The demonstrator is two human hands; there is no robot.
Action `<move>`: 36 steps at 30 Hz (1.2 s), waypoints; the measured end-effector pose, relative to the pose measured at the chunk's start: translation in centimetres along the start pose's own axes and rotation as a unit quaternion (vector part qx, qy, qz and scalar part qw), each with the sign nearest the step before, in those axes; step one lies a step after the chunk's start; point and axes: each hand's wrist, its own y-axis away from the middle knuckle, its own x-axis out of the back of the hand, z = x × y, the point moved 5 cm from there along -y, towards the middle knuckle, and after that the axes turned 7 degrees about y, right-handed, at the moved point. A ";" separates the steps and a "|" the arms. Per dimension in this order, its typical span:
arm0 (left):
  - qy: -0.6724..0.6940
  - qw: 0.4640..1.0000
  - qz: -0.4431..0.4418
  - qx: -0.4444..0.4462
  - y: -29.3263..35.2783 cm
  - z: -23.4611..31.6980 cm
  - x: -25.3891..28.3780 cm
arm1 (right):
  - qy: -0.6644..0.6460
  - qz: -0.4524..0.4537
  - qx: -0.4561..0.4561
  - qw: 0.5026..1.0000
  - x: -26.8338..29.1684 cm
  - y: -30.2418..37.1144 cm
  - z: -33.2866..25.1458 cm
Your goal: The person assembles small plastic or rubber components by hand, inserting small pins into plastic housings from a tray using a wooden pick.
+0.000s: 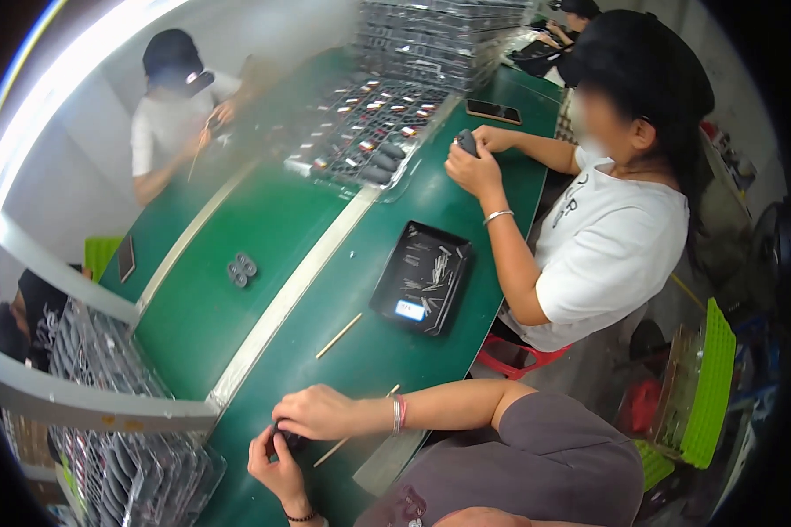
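Both my hands meet over the table's near left part, around a small black object point(283, 436) that the fingers mostly cover. My right hand point(318, 413) reaches in from the right and closes on it from above. My left hand point(277, 472) grips its lower left side, thumb and fingers curled. The object's kind cannot be made out. Under my right wrist a thin wooden stick point(332, 451) lies slantwise on the table. Another wooden stick point(338, 335) rests farther up, apart from my hands.
A black tray point(385, 294) of small metal pins sits ahead on the green table point(325, 303). Grey oval parts point(242, 269) lie on the middle strip. Beyond are clear trays point(387, 132), stacked and loose. A co-worker point(611, 220) at right holds a dark part; another point(180, 114) works across.
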 end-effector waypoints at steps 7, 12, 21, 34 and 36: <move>0.026 0.999 0.016 0.022 0.4 -0.9 0.0 | -0.002 -0.008 0.003 1.000 0.5 0.2 -0.6; 0.018 0.999 -0.013 0.044 0.3 -1.3 0.0 | -0.001 -0.004 0.010 1.000 0.4 0.2 -0.6; 0.008 1.000 0.015 -0.008 0.4 -0.4 -0.3 | 0.058 -0.031 0.002 0.998 -0.6 0.4 0.4; -0.006 1.000 -0.001 0.001 0.2 0.8 -0.3 | 0.042 -0.029 -0.018 0.999 0.1 0.2 -0.1; -0.011 1.000 -0.002 0.000 0.1 0.9 -0.3 | 0.037 -0.027 -0.015 0.999 0.0 0.2 0.0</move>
